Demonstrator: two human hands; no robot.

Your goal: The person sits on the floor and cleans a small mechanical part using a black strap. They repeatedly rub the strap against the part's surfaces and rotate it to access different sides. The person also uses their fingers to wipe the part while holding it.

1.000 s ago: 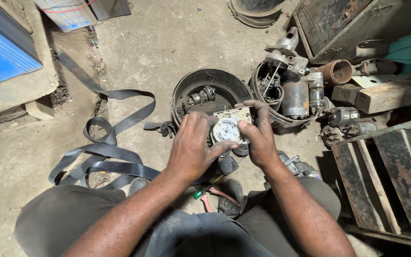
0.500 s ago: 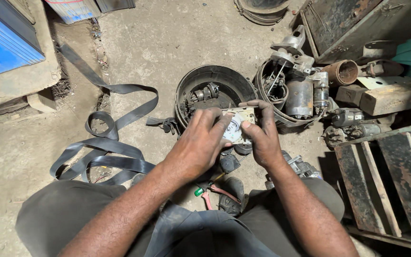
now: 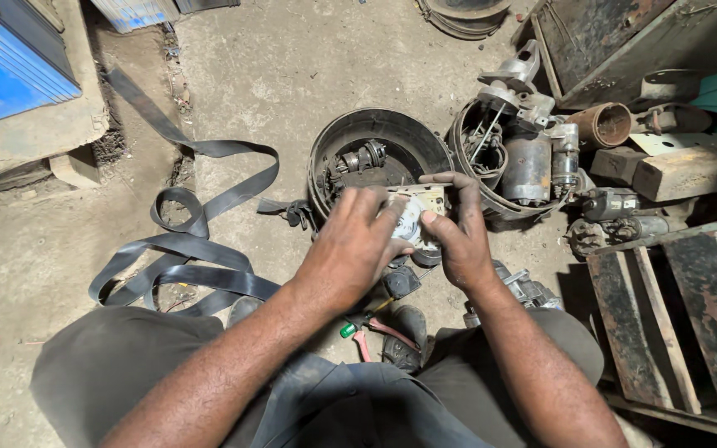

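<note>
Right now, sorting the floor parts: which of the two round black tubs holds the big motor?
The right tub, crammed with the grey motor; the left tub holds only small parts.

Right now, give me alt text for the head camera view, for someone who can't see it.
Seen from above, a seated person's left hand and right hand together grip a small pale metal part over a dusty concrete floor. Just beyond sit a round black tub holding small parts, a heap of motor parts, and black rubber strips to the left.

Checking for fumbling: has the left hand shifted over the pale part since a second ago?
Yes. The left hand has slid right across the pale part, judged against the round black tub.
</note>
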